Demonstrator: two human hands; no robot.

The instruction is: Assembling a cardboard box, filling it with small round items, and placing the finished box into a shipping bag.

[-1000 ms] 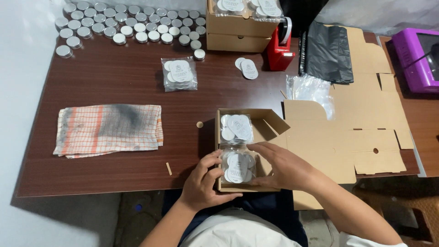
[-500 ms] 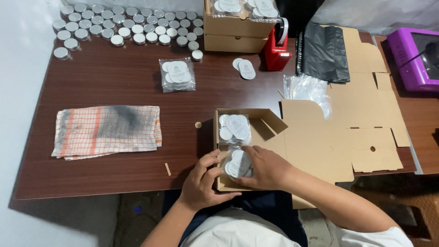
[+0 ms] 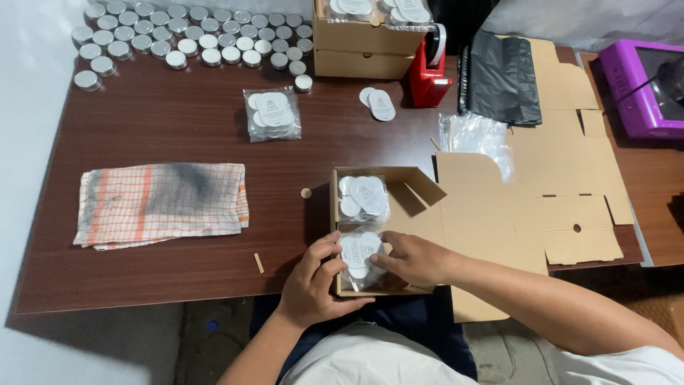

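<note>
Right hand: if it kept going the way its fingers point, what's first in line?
The right hand points left, fingers already on the clear packet of white discs in the cardboard box. Just past the packet are the left hand fingers, though depth is unclear.

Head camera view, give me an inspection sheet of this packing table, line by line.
Surface: dark wooden table.
Job's things: open cardboard box holding two clear packets of round tins.
Clutter: checked cloth, loose tins, spare packet, flat cardboard, red tape dispenser, black bags.
Hands: left hand and right hand press the near packet.
Cables: nothing seen.
Surroundings: purple machine, stacked boxes.
</note>
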